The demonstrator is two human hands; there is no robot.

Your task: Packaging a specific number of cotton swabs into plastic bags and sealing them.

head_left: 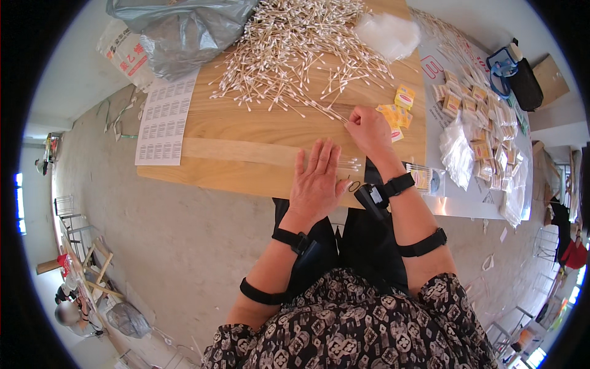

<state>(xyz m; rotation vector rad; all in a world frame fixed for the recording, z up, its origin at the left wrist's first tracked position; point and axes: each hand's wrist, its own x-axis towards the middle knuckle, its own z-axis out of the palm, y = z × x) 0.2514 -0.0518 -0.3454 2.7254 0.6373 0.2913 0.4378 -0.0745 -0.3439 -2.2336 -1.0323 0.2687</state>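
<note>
Wooden table (pixel 233 126), left hand (pixel 316 175) beside swab tips (pixel 356 164), shafts apparently hidden

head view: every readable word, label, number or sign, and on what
White plastic bag: large red characters, not copied here.
White rectangular paper sheet: dark print, too small to read.
Small yellow paper cards, loose and in clear packets: red labels, too small.
Whitish plastic sheet, right: red marks, partly covered, not copied.

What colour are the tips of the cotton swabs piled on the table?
The tips of the cotton swabs are white, seen in the head view.
</note>
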